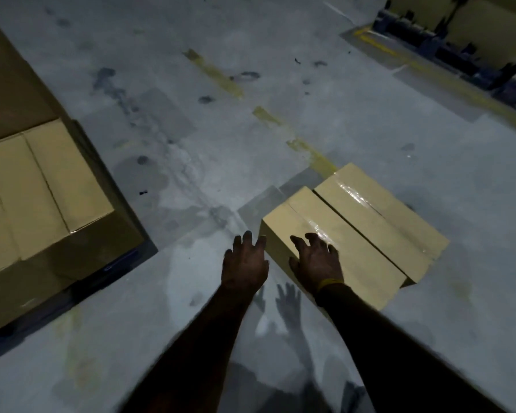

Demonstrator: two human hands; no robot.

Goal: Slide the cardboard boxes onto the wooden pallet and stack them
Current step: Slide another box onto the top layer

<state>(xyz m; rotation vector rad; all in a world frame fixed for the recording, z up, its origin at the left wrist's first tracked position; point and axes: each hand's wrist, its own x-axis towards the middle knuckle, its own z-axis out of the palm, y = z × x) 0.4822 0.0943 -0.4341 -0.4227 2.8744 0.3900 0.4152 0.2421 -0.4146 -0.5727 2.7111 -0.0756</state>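
While both hands reach with fingers spread and grip nothing, the left hand [245, 263] hovers just off the near corner of two taped cardboard boxes [352, 231] lying side by side on the concrete floor [191, 70]; the right hand [318, 260] hangs over the nearer box's top. Step in hand, as judged: taking hold to slide. Stacked boxes [42, 186] stand well apart at left, pallet beneath indistinct. Bare floor lies between; next move calls for a leftward push.

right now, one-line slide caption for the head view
Both hands, left and right, reach open toward two cardboard boxes on the grey floor; stacked boxes sit at left.
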